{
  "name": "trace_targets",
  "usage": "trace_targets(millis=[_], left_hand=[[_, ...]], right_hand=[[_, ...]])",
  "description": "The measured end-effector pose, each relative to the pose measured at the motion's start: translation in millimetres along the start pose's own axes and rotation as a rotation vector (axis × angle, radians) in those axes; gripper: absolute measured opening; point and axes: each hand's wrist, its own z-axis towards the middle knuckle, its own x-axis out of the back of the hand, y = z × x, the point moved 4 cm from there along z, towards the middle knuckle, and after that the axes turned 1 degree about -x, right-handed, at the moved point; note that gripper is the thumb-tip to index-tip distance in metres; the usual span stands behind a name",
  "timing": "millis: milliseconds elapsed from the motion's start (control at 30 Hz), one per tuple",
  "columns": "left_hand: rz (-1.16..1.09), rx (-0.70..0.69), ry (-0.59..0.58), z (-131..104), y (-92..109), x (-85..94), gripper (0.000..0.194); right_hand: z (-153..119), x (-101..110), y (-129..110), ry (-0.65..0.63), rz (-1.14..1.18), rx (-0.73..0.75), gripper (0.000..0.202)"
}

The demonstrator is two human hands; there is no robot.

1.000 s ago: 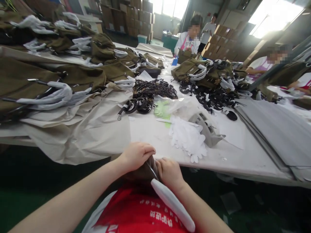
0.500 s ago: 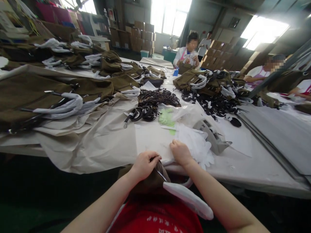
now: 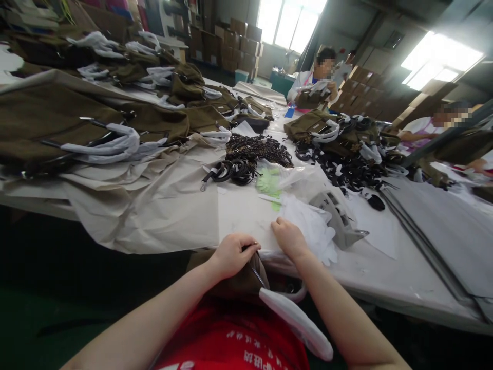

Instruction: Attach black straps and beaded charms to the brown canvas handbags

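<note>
An olive-brown handbag (image 3: pixel 234 283) rests against the table's near edge, low in front of my red shirt. My left hand (image 3: pixel 235 254) is closed on the bag's upper edge, beside its metal zipper (image 3: pixel 257 276). A bag handle wrapped in white (image 3: pixel 298 324) hangs over toward my right forearm. My right hand (image 3: pixel 289 237) is curled closed over the table by a pale sheet (image 3: pixel 242 218), to the right of the bag. What its fingers hold, if anything, is too small to make out. White gloves (image 3: pixel 310 226) lie just beyond it, near a green glove (image 3: pixel 269 181).
Coiled black straps (image 3: pixel 233 172) and a heap of chains (image 3: pixel 258 149) lie ahead. A grey angular device (image 3: pixel 337 218) stands right of the gloves. Olive bags (image 3: pixel 154 123) fill the left; more bags (image 3: pixel 327 128) lie ahead right. A co-worker (image 3: pixel 318 82) holds a bag across the table.
The view has shifted slightly, so the background sits further right. Both hands keep nearly the same places. The co-worker across the table now holds a bag higher up.
</note>
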Motion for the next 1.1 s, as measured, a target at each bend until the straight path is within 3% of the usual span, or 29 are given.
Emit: trace_targets(millis=[200,300,400,567,633,733,867,933,1000,1067,1100], left_hand=[[-0.049,-0.044,0.037,2.9,5.0,-1.8,0.023],[-0.055,-0.098,0.074,2.6,4.0,1.2,0.022],[-0.037,-0.172,0.029,2.0,6.3,1.1,0.022],[-0.033,-0.203,-0.077,1.4,10.7,-4.4,0.022],[-0.046,-0.178,-0.051,1.3,8.6,-3.7,0.023],[-0.076,-0.152,-0.013,0.8,4.2,-0.6,0.024],[-0.098,-0.126,-0.004,0.6,1.2,1.2,0.024],[-0.093,-0.124,-0.006,0.9,1.5,0.0,0.024],[-0.082,-0.126,-0.006,1.4,2.1,-1.8,0.024],[-0.07,-0.131,-0.01,1.9,3.0,-3.4,0.025],[-0.067,-0.137,-0.013,2.1,3.6,-3.8,0.026]], right_hand=[[-4.0,9.4,-9.4,0.057,-0.013,0.065,0.019],[-15.8,17.1,-18.3,0.188,0.124,0.093,0.023],[-30.3,26.4,-29.3,0.339,0.529,0.114,0.022],[-42.3,39.9,-25.9,0.318,1.434,-0.09,0.02],[-46.0,48.3,-9.0,0.453,1.689,-0.234,0.024],[-52.4,57.3,22.4,0.7,1.853,-0.385,0.028],[-61.3,61.3,46.1,0.791,1.72,-0.438,0.029],[-71.0,68.3,46.0,0.82,1.415,-0.48,0.026],[-85.2,84.5,35.9,0.933,0.994,-0.478,0.027],[-93.6,102.3,13.7,0.984,0.673,-0.316,0.034],[-92.4,107.4,0.0,0.92,0.598,-0.181,0.035]])
